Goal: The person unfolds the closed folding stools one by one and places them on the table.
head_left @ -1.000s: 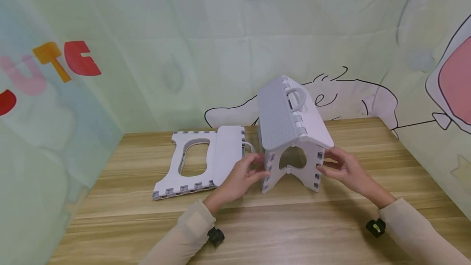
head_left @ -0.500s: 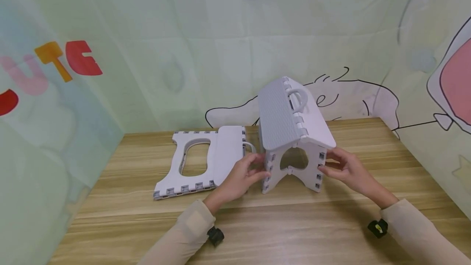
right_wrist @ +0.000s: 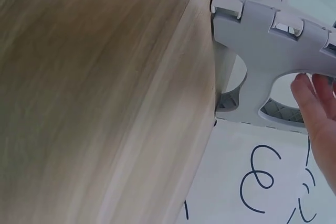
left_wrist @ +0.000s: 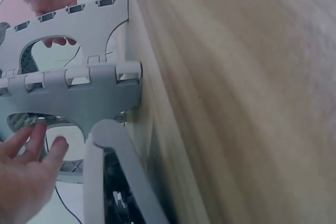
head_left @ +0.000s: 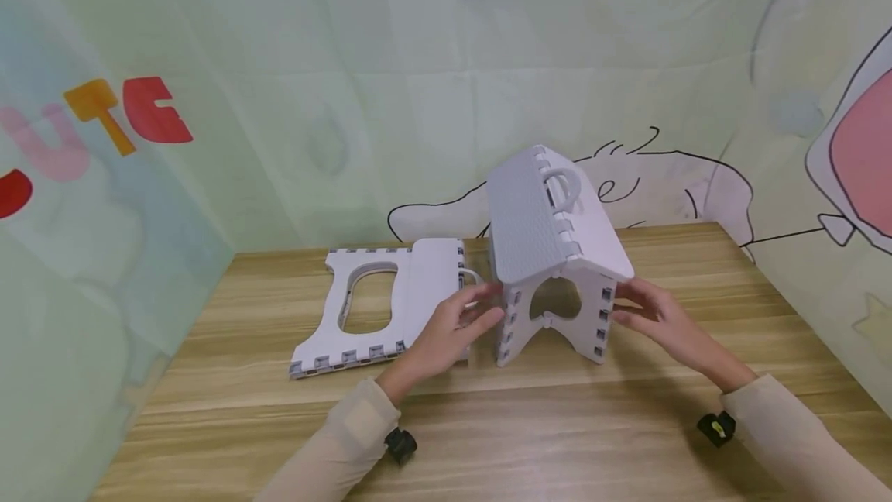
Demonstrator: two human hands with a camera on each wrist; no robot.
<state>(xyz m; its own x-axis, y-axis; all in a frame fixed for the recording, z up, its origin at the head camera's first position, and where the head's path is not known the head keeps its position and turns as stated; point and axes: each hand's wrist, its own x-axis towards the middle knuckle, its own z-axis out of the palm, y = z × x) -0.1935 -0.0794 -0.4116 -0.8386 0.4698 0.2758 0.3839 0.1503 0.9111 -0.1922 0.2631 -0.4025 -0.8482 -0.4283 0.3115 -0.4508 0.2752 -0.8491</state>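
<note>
A white and grey folding step stool (head_left: 557,254) stands on its legs, its two top panels peaked like a roof with a carry handle along the ridge. At its left side my left hand (head_left: 446,331) has spread, relaxed fingers; the left wrist view shows its fingertips by the opening in the leg panel. My right hand (head_left: 669,324) is at the opposite side, fingers fairly straight and thumb near the leg edge. In the right wrist view its fingers (right_wrist: 312,98) lie by that side's opening. Some fingertips are hidden behind the panels.
A second folding stool (head_left: 435,285) lies folded flat to the left, its handle pointing toward the standing one. Both rest on a wood-grain table (head_left: 530,440). A printed cloth backdrop (head_left: 334,99) hangs right behind the table's far edge.
The left thumb and fingers have loosened from the stool's leg, and that hand has drawn slightly left. My right thumb has eased off its leg edge. The stool stays in place.
</note>
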